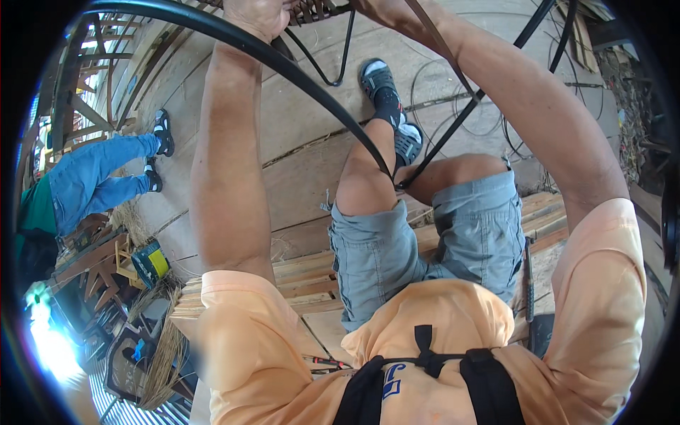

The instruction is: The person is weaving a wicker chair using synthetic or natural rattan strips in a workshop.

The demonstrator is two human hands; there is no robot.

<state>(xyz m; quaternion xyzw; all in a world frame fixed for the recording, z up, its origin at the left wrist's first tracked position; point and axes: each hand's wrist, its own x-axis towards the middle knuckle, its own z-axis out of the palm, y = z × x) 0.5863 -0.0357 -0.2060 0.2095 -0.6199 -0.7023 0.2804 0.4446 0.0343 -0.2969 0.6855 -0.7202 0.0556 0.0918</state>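
Observation:
At the top edge, my left hand (258,17) is partly cut off. Its visible fingers look curled in beside a brown woven piece (320,11), but what they hold is hidden. My right hand (368,6) reaches the other side of that piece, and its fingers lie outside the picture. A black frame (283,67) of curved tubing arches in front of me, its bars meeting in a point above my knees. A brown flat strip (443,46) hangs past my right forearm. Below the woven piece shows a thin black loop (333,81).
I sit on a slatted wooden bench (304,283) above a plank floor (297,177). Loose thin strands (460,117) lie coiled at right. Another person in blue jeans (99,177) is at left, near a dark green and yellow box (151,263) and a fibre bundle (161,354).

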